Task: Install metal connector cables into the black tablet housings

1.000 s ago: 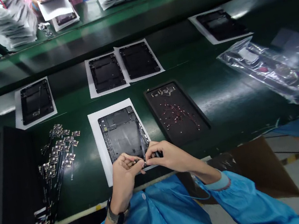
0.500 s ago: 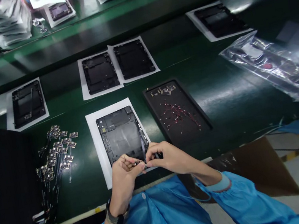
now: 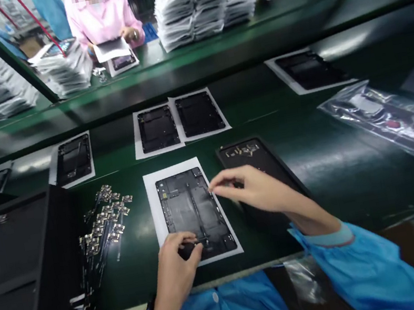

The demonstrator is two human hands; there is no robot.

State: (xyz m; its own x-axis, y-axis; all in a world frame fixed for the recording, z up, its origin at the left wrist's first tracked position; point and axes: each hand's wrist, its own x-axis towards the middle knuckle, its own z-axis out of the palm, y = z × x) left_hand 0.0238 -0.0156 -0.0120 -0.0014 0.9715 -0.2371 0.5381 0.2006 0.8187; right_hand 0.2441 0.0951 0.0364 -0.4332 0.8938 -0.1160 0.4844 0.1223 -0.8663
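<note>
A black tablet back shell point(image 3: 193, 211) lies on a white sheet point(image 3: 155, 209) near the front edge of the green bench. A thin flex cable point(image 3: 197, 215) runs down its middle. My left hand point(image 3: 177, 270) pinches the cable's lower end against the shell's bottom edge. My right hand point(image 3: 250, 187) hovers at the shell's upper right edge, thumb and forefinger pinched together, with whatever is in them too small to make out. Right of the shell sits a black tray point(image 3: 249, 155) of small parts, partly hidden by my right hand.
Loose flex cables with connectors point(image 3: 101, 224) lie left of the shell, beside a black box point(image 3: 16, 253). More shells on sheets point(image 3: 179, 120) sit on the belt behind. A clear plastic bag point(image 3: 393, 122) lies at right. A person in pink point(image 3: 101, 18) works opposite among stacked sheets.
The hands have parted: the cable now lies along the shell, my left hand stays at its bottom end, my right hand has moved up to the top right edge. The view has tilted up.
</note>
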